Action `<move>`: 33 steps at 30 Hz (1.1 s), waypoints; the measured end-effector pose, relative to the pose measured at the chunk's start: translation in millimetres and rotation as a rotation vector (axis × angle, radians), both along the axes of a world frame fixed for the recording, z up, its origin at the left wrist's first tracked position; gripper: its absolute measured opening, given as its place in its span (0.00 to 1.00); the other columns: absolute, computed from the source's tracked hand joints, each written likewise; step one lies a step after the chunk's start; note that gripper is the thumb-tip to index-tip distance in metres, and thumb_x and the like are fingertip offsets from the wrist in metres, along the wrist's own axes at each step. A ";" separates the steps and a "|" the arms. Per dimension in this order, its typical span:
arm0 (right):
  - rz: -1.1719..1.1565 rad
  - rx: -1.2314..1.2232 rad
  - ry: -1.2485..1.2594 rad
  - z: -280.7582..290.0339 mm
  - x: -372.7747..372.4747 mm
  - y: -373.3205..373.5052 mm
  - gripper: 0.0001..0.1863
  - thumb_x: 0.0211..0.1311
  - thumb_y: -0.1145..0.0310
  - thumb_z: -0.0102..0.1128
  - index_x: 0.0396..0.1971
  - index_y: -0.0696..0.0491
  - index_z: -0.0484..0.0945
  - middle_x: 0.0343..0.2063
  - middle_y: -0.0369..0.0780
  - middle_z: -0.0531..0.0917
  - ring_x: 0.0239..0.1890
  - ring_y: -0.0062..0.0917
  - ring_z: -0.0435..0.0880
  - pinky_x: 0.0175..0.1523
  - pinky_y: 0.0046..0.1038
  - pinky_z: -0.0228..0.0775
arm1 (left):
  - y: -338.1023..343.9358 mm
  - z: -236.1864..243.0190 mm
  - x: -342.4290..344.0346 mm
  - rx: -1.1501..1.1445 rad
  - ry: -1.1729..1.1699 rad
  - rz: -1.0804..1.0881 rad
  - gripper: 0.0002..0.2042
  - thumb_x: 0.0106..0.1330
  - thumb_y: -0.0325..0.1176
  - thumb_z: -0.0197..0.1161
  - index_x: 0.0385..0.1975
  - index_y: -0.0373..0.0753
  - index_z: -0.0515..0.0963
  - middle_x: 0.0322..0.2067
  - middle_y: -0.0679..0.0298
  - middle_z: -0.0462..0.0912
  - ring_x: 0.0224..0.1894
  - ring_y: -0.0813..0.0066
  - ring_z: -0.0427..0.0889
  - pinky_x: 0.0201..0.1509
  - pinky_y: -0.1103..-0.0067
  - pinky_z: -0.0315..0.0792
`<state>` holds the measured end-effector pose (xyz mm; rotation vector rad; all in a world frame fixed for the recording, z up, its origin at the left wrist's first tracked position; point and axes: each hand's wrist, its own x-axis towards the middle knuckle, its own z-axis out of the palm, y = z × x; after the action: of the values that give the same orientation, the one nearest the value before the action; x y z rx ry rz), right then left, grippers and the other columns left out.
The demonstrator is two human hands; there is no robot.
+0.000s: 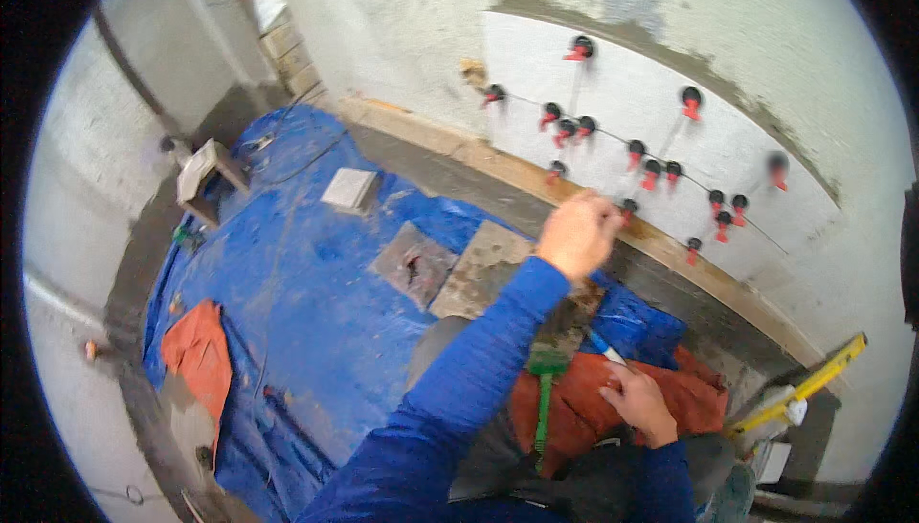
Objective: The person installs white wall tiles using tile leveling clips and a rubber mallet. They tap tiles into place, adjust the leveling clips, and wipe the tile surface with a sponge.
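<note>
My left hand [577, 236] reaches to the lower edge of white wall tiles [522, 54], its fingers closed beside a red-and-black levelling clip [629, 216]; whatever they grip is hidden. Several similar clips [691, 102] sit along the tile joints. Low at the right, my right hand [639, 403] is closed on a slim blue-and-white tool [605, 347]. Left of it lies a green tool [543, 399] with a long handle, near a reddish-orange cloth [699, 389] by my legs.
A blue tarp [287, 312] covers the floor, bearing a pale block [350, 189], dirty slabs [483, 269] and an orange cloth [196, 351]. A small stand [211, 178] is by the left wall. A wooden batten [412, 126] runs below the tiles. A yellow level [833, 365] leans at right.
</note>
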<state>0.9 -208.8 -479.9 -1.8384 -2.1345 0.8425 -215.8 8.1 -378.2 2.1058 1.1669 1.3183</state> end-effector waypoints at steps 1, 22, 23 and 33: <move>0.015 -0.008 -0.002 2.8 -0.5 2.3 0.28 0.62 0.57 0.69 0.60 0.51 0.78 0.48 0.52 0.86 0.48 0.51 0.85 0.54 0.47 0.78 | -3.3 1.4 3.3 0.008 -0.025 -0.018 0.10 0.66 0.36 0.64 0.29 0.35 0.82 0.34 0.48 0.81 0.41 0.44 0.82 0.47 0.57 0.76; -0.503 0.296 -0.008 47.6 47.7 5.8 0.19 0.63 0.62 0.68 0.50 0.57 0.83 0.43 0.49 0.87 0.42 0.43 0.88 0.49 0.39 0.79 | -0.1 36.9 -126.4 0.066 -0.572 0.311 0.15 0.71 0.32 0.64 0.21 0.33 0.77 0.23 0.67 0.79 0.29 0.82 0.75 0.37 0.81 0.71; -0.503 0.249 0.017 49.2 44.3 6.2 0.19 0.63 0.62 0.68 0.49 0.57 0.83 0.43 0.49 0.87 0.43 0.44 0.88 0.49 0.39 0.79 | -0.6 37.5 -132.1 0.096 -0.607 0.337 0.15 0.71 0.32 0.63 0.21 0.33 0.77 0.23 0.66 0.80 0.29 0.81 0.76 0.37 0.81 0.71; -0.420 0.329 -0.028 57.4 43.7 -7.7 0.16 0.61 0.61 0.69 0.44 0.56 0.84 0.41 0.49 0.87 0.43 0.47 0.86 0.48 0.43 0.79 | 7.1 19.4 -203.9 -0.100 -1.125 0.416 0.08 0.69 0.35 0.64 0.31 0.38 0.78 0.27 0.66 0.78 0.31 0.75 0.77 0.39 0.78 0.72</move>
<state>44.5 -216.5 -422.5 -2.0111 -1.6778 0.3488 -419.7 15.2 -358.7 0.7337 1.0712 2.1095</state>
